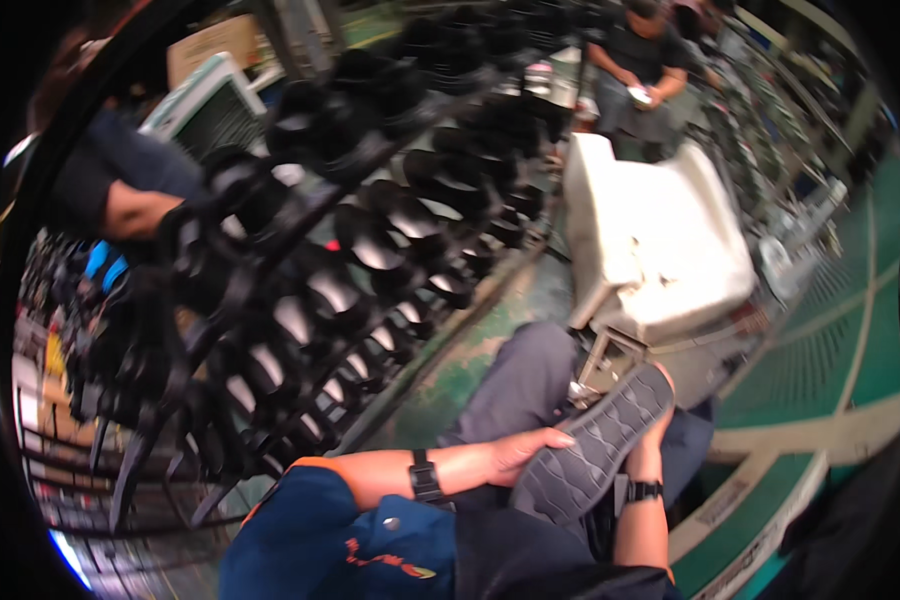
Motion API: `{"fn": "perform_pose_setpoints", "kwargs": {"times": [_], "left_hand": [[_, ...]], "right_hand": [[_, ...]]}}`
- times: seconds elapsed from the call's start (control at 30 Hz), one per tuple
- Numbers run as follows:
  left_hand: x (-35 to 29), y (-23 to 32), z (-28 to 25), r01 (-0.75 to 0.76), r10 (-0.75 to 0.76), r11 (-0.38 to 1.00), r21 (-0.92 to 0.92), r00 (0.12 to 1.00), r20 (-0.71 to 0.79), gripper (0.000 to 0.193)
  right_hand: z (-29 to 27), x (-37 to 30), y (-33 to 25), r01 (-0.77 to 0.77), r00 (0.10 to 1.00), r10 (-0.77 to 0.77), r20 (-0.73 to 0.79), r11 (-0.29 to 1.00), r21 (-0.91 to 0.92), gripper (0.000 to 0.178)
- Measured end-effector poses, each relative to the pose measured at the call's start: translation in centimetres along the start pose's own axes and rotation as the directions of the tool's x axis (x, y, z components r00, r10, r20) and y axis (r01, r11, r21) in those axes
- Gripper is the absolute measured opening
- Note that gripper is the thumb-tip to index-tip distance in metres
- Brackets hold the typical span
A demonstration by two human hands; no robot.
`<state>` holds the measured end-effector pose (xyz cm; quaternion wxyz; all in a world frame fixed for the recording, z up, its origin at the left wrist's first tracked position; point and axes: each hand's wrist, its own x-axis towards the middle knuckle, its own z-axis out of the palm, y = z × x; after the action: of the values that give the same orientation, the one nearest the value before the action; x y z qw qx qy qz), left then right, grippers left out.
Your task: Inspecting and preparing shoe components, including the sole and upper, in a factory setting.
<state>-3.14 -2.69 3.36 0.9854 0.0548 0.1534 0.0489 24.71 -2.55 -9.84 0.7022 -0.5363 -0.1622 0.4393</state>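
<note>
A shoe (pixel 595 450) is held over my lap with its dark grey patterned sole turned up toward me. My left hand (pixel 528 450) grips it at the near left side, the thumb lying along the sole's edge and the other fingers hidden beneath. On the far right side my right hand (pixel 658 425) is closed round the shoe near its upper end, most of its fingers out of sight behind it. The shoe's upper is hidden. Both wrists carry a black strap.
A rack (pixel 370 270) with rows of black shoes fills the left. A pale, blocky padded seat (pixel 660 235) stands ahead on a metal frame (pixel 615 350). One person (pixel 642 60) works at the far end, another (pixel 130 190) behind the rack. A green-and-cream ledge (pixel 750 510) lies at right.
</note>
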Motion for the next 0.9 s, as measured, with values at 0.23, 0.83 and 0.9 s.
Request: {"fn": "perform_pose_setpoints", "kwargs": {"times": [0.23, 0.83, 0.9], "left_hand": [[2.7, 3.2, 6.1, -0.208, 0.003, 0.805, 0.556, 0.938, 0.347, 0.108], [-13.7, 3.8, 6.7, 0.237, 0.698, -0.584, 0.776, 0.636, 0.331, 0.056], [-13.6, 2.4, 4.6, 0.099, 0.823, -0.046, 0.994, 0.568, -0.019, 0.031]], "right_hand": [[-3.5, -6.0, -2.7, -0.462, 0.887, 0.438, 0.147, 0.835, 0.299, 0.049], [19.7, -8.8, -11.2, -0.562, 0.325, 0.546, 0.772, 0.768, -0.306, 0.058], [21.8, -11.5, -8.7, -0.137, 0.329, 0.498, 0.802, 0.866, -0.481, 0.054]]}}
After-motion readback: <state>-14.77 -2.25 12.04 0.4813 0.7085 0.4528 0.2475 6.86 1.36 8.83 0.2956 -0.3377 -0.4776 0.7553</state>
